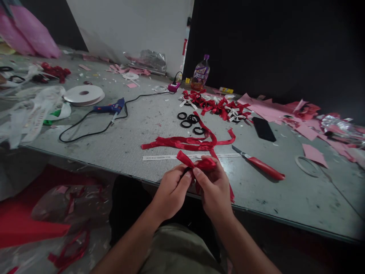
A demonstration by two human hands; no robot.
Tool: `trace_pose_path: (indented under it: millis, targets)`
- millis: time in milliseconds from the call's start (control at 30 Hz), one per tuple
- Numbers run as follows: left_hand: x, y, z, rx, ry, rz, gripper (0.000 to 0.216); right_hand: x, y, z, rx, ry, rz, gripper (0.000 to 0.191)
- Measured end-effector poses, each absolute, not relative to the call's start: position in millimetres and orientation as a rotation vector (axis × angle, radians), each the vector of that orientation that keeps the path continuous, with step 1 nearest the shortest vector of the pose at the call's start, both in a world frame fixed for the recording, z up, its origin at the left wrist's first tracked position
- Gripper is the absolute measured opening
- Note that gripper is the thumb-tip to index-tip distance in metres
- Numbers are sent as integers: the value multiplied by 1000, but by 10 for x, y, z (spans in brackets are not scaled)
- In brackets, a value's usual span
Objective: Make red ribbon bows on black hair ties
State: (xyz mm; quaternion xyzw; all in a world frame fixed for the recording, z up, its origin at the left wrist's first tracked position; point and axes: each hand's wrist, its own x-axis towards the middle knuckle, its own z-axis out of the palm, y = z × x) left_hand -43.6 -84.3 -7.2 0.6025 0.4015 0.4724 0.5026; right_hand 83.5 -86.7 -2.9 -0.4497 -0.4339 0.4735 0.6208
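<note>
Both my hands meet at the table's front edge around a red ribbon bow [196, 162]. My left hand [171, 190] pinches the bow's middle from the left, fingers closed. My right hand [214, 186] grips it from the right, and a red ribbon tail hangs down past that hand. Just beyond the bow lie loose red ribbon strips [188, 143] and a white printed paper strip [171, 156]. Several black hair ties [189, 121] lie further back.
A red-handled utility knife [261, 163] lies right of my hands. A blue glue gun [110, 108] with its black cord, a white tape roll [84, 94], finished red bows [216, 104], a black phone [264, 128], a purple bottle [200, 72] and pink paper scraps [308, 131] cover the table [128, 144].
</note>
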Motion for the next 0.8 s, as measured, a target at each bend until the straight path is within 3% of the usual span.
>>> trace_pose_path:
  millis: [533,800]
  targets:
    - [-360,-813,-132,1055,800,1243,22,853,-816,7,-1083,-915,1117,33]
    - [-367,-634,8,1097,887,1125,33,1038,-666,203,-1024,-737,1061,39]
